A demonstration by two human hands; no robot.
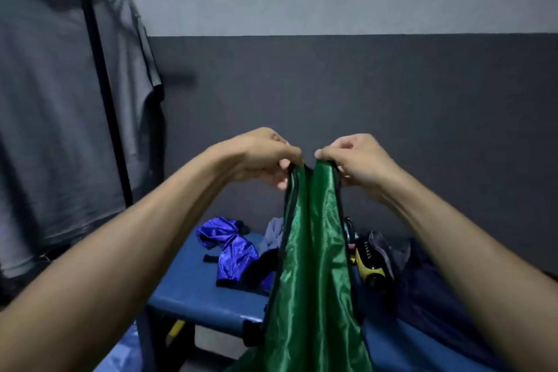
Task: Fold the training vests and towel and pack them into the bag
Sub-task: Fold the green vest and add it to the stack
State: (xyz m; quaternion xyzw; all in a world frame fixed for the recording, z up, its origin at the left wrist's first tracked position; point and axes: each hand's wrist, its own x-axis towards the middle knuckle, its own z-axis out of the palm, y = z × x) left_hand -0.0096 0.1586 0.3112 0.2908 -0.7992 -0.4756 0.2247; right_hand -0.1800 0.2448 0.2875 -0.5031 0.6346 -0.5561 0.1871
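Green vest (314, 266) between raised hands (311, 160)

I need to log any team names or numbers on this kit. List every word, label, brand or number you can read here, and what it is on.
No text can be read in this view.
Green vest, held up by the left hand and right hand: plain, no print showing.
Blue vest on the bench: crumpled, no print visible.
Yellow and black object: pale marks, too small and blurred to read.

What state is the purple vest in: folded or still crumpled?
Still crumpled. The purple vest lies bunched in uneven creases on the blue bench, while both hands pinch the green vest.
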